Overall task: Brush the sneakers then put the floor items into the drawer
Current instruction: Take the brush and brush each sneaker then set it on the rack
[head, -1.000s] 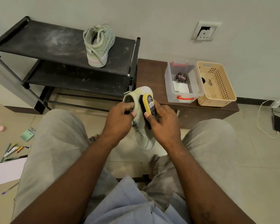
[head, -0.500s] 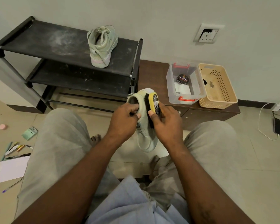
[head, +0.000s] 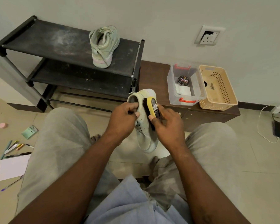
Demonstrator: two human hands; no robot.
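My left hand [head: 122,121] grips a pale green sneaker [head: 145,135] by its heel opening, held between my knees with the toe pointing down. My right hand [head: 168,126] holds a yellow-backed shoe brush [head: 152,109], its dark bristles pressed against the sneaker's side. The second pale green sneaker [head: 103,46] stands on the top shelf of the black shoe rack [head: 55,39]. On the floor at the left lie several pens [head: 14,147], a white sheet of paper [head: 11,167], a green card [head: 29,131] and a pink eraser [head: 2,125].
A low brown cabinet [head: 153,75] with drawers stands right of the rack. On it sit a clear plastic box [head: 171,88] with a polish tin [head: 183,80] and a beige basket [head: 233,96]. A white cable and a charger [head: 277,129] lie on the floor at the far right.
The brush has slid slightly along the sneaker's side while my left hand keeps its grip. The view has shifted a little; nothing else moved.
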